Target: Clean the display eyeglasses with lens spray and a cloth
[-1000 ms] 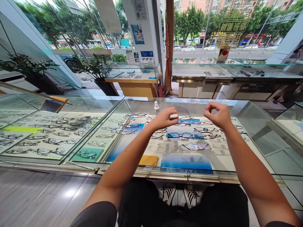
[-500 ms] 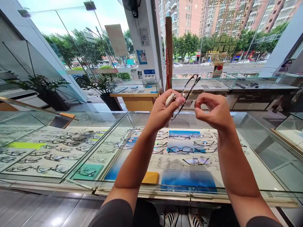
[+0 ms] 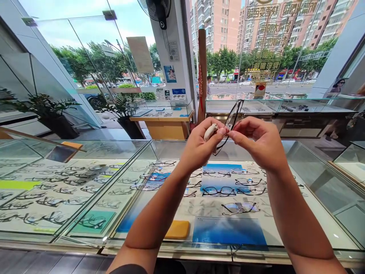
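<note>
A pair of eyeglasses with a thin dark frame is held up on edge above the glass counter. My left hand pinches the frame near its middle between thumb and fingers. Tucked into that same hand is a small white bundle, perhaps a folded cloth; its kind is not clear. My right hand is closed, its thumb and fingertips meeting the frame near the bridge, just beside the left fingertips. The fingers cover part of the frame.
Below my hands, the glass display counter contains several rows of eyeglasses, blue sheets and a yellow case. A second glass case adjoins at left. Potted plants and another display table stand beyond.
My right hand has moved left from beside the eyeglasses to grip their frame next to my left fingers. The view has tipped up slightly, and both hands appear a little lower.
</note>
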